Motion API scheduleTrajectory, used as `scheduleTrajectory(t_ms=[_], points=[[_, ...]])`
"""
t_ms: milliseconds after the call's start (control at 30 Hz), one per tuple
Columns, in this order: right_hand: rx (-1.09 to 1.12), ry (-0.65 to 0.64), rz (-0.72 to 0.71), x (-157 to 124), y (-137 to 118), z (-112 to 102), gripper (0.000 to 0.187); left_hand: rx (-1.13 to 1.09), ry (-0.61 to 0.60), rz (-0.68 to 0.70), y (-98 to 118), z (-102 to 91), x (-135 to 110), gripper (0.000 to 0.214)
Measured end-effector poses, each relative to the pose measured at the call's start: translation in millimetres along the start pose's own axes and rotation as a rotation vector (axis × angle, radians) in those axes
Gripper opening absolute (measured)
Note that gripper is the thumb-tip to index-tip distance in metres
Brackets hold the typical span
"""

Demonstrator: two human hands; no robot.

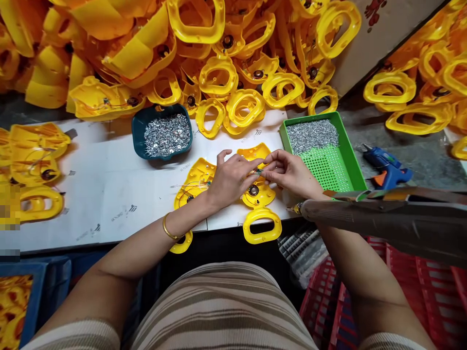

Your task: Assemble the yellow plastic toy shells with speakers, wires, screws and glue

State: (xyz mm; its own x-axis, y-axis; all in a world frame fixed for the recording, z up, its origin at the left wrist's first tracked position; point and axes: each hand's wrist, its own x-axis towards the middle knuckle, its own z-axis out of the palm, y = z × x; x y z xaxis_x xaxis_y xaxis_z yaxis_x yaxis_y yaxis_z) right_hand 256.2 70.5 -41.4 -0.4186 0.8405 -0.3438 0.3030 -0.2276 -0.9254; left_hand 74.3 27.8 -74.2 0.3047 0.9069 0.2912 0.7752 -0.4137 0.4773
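Note:
Two yellow plastic shells with handle loops lie on the white table. The right shell (260, 199) has a small round speaker in it; the left shell (195, 182) has thin wires. My left hand (231, 177) rests over the gap between the shells, its fingers pinched toward a small part at the right shell's top. My right hand (292, 172) meets it there, fingers pinched on the same small part, which is too small to name.
A dark teal tray (140, 129) of small screws stands behind the shells. A green tray (350, 167) with screws is at the right, a blue glue gun (386, 167) beyond it. Heaps of yellow shells (219, 53) fill the back. Red crates (419, 291) sit low right.

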Motion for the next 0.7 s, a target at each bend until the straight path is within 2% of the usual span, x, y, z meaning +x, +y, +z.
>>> scheduleTrajectory(t_ms=[167, 233, 300, 400, 467, 567, 700], points=[[0.009, -0.032, 0.004, 2.3, 6.2, -1.4, 0.031, -0.036, 0.043, 0.054, -10.3, 3.3, -0.6, 0.021], [-0.069, -0.036, -0.034, 1.8, 9.1, -3.7, 0.039, -0.058, 0.054, 0.079, -13.6, 5.4, -1.6, 0.014], [-0.316, 0.037, -0.146, -1.1, 9.7, -6.4, 0.039, -0.055, 0.060, 0.083, -14.8, 6.2, -2.4, 0.013], [-0.811, 0.169, -0.309, -8.8, 5.1, -9.2, 0.027, -0.002, 0.059, 0.049, -12.0, 4.0, -2.0, 0.016], [-0.979, 0.151, -0.317, -13.5, 1.0, -9.1, 0.027, 0.045, 0.049, 0.025, -8.0, 1.3, -0.6, 0.017], [-0.995, 0.074, -0.296, -17.1, -1.2, -6.4, 0.030, 0.098, 0.020, -0.012, -2.1, -2.4, 1.8, 0.018], [-0.944, 0.068, -0.287, -18.5, 2.1, -2.8, 0.029, 0.151, -0.043, -0.035, 2.5, -4.5, 4.6, 0.021]])
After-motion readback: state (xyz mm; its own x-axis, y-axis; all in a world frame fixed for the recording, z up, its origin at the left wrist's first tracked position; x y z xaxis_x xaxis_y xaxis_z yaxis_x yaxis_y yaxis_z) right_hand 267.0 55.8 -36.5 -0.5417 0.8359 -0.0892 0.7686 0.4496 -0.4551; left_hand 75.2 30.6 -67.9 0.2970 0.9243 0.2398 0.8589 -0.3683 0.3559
